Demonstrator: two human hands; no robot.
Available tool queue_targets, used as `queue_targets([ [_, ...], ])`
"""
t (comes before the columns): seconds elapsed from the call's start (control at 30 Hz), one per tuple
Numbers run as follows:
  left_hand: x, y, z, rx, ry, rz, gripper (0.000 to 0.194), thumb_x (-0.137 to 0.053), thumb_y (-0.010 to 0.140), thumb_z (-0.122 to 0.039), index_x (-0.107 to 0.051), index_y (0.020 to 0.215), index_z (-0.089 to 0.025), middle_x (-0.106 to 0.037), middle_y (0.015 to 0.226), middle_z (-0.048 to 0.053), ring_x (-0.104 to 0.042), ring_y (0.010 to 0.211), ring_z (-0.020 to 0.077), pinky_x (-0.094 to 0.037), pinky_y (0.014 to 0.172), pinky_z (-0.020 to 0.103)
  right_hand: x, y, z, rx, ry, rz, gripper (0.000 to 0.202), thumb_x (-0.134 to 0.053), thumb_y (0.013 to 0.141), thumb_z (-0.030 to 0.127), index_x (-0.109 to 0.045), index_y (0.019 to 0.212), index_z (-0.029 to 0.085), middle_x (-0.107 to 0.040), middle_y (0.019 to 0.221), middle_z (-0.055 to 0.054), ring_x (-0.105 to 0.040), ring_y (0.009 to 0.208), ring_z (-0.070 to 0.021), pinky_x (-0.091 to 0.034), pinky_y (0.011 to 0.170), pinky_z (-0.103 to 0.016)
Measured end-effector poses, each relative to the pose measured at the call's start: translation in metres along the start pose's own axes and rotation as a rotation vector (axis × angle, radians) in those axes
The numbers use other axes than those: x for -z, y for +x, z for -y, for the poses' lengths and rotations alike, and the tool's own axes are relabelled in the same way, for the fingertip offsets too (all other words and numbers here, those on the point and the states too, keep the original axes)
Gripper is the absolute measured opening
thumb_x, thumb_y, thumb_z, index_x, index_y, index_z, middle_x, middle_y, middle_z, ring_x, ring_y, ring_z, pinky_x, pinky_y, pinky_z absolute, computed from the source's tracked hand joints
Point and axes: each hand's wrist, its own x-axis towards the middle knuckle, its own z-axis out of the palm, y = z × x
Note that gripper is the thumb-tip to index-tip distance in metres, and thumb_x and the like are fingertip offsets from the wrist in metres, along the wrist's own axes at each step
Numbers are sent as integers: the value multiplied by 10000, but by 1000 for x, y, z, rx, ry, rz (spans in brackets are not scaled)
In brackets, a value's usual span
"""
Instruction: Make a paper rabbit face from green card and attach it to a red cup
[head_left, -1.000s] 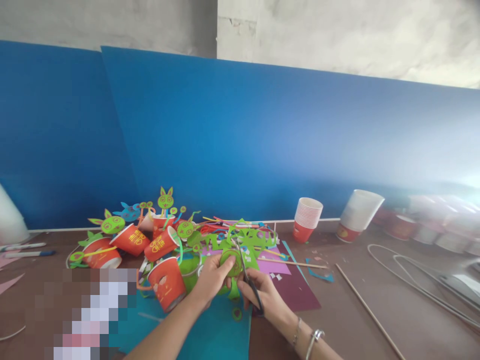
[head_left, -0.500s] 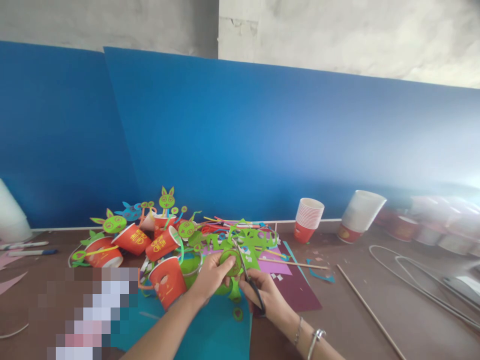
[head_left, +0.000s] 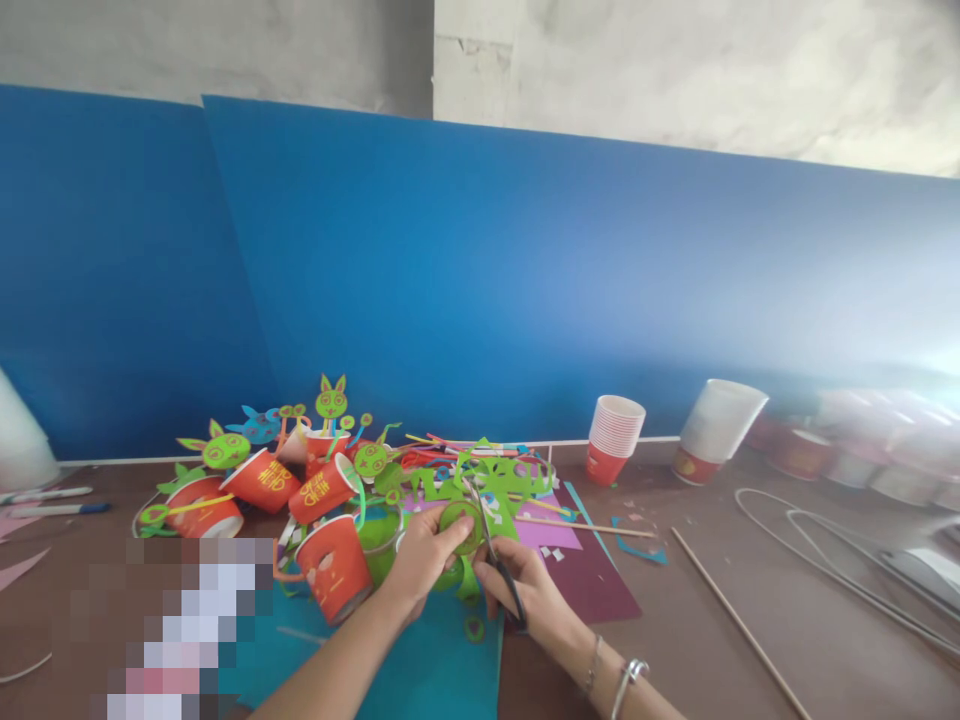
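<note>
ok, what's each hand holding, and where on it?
Left hand pinches the green paper piece at its near edge; right hand grips scissors by the handles.

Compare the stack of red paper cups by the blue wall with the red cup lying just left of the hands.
The stack of red cups stands mouth-up, leaning slightly, several nested, undecorated. The single red cup lies tipped on its side, alone, with green paper bits about it. The stack is far from both hands; the single cup is beside the left hand. Both are red paper cups.
</note>
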Motion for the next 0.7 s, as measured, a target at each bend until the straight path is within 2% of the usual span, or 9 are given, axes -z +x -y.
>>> queue_targets([
  [0.33,4,2,-4,17,4,66,350,-704,643,-473,-591,698,-146,-433,502,-68,-276,403,41,-158,395,197,1,2,-1,-27,-43,-16,365,-679,685,499,-514,642,176,-414,408,83,-400,352,-70,-289,366,-185],
  [0.5,8,3,-7,25,14,76,341,-713,634,-461,-582,662,-147,-402,483,-74,-240,397,36,-136,389,203,0,0,3,-64,-71,-18,346,-676,694,483,-522,636,179,-405,378,90,-376,324,-61,-259,346,-178],
  [0.7,10,5,-5,40,-36,71,333,-749,603,-436,-609,670,-141,-468,495,-56,-308,396,40,-158,395,201,1,1,2,-62,-87,-12,345,-658,707,487,-512,617,187,-399,365,88,-365,308,-62,-237,337,-181],
])
